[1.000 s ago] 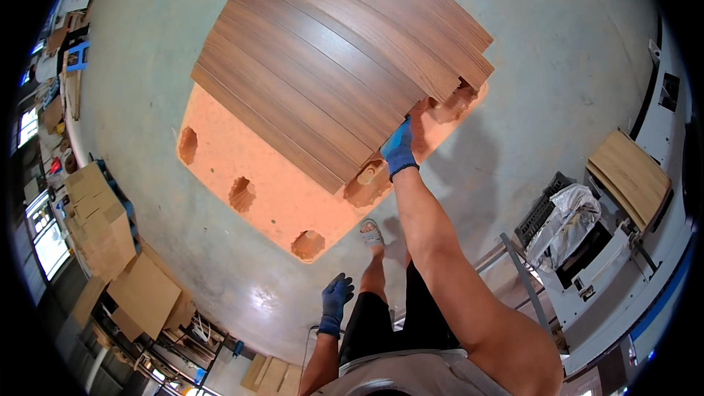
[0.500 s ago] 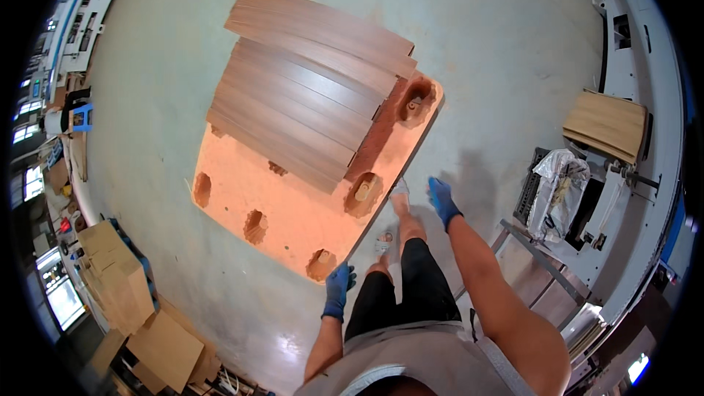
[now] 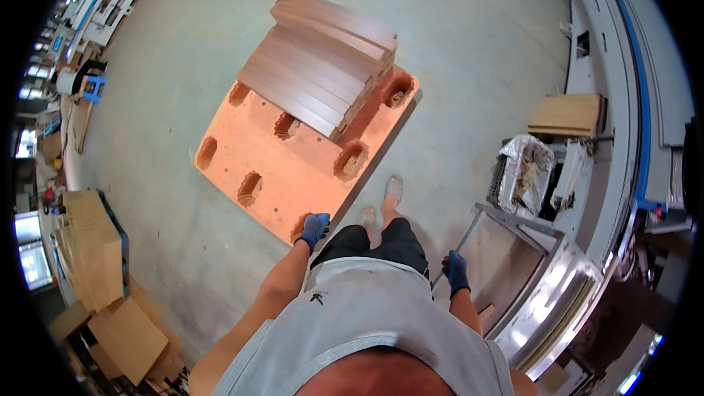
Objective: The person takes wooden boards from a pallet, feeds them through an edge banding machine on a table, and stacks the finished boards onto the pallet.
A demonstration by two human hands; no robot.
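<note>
My left hand (image 3: 314, 229), in a blue glove, hangs over the near corner of an orange pallet (image 3: 286, 172). Its fingers are curled together with nothing seen in them. Low on my right side, my right hand (image 3: 455, 271), gloved in blue too, is loosely closed beside the leg of a metal frame (image 3: 506, 218); no object shows in it. Brown wood-grain planks (image 3: 308, 66) lie stacked in layers across the far part of the pallet, away from both hands. Several oval recesses mark the pallet's bare near part.
On the right, a long machine (image 3: 616, 103) runs along the floor, with brown boards (image 3: 566, 115) and a foil-lined container (image 3: 526, 172) beside it. Cardboard (image 3: 92, 249) is piled at the lower left. A blue stool (image 3: 93, 89) stands farther back.
My view has shifted and turned, and my feet have moved. The right hand has dropped back from in front of me to my side. The plank stack looks unchanged.
</note>
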